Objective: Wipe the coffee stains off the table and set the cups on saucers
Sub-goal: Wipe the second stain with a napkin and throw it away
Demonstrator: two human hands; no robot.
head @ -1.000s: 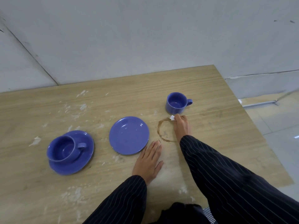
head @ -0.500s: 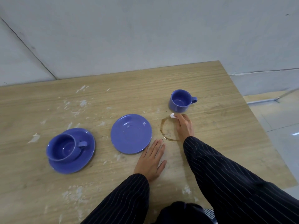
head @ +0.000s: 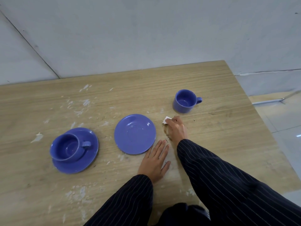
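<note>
Cup (head: 184, 101) at 12 o'clock of right hand (head: 175, 129): rigid, fragile, glazed; take handle. Right grip pinches wipe (head: 166, 120); left hand (head: 154, 162) flat on counter (head: 228, 144), open.

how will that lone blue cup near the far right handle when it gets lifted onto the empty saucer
The lone cup looks like glazed ceramic, so probably rigid, somewhat slick and chippable. Its side handle gives a grip. It stands upright on a flat base, unlikely to roll; it looks empty, so probably light enough for the shallow empty saucer.
</note>
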